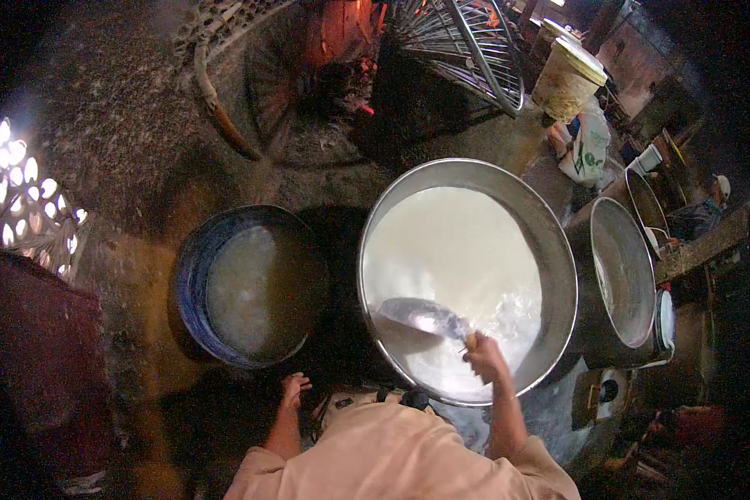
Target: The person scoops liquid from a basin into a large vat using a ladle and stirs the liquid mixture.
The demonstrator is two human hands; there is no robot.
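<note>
My right hand is closed around the short handle of a shiny metal scoop. Its broad blade lies at the surface of the white, milky liquid, towards the near left of a large round metal pot. How deep the blade sits I cannot tell. My left hand holds nothing, fingers apart, just in front of the near rim of a blue tub. Inside that tub is a cloudy, pale liquid, its right part in shadow.
Another big metal pot stands to the right. Beyond my pot are a wire-ribbed metal frame, a pale bucket and a white plastic bag. A person is at the far right. A curved stick lies at upper left.
</note>
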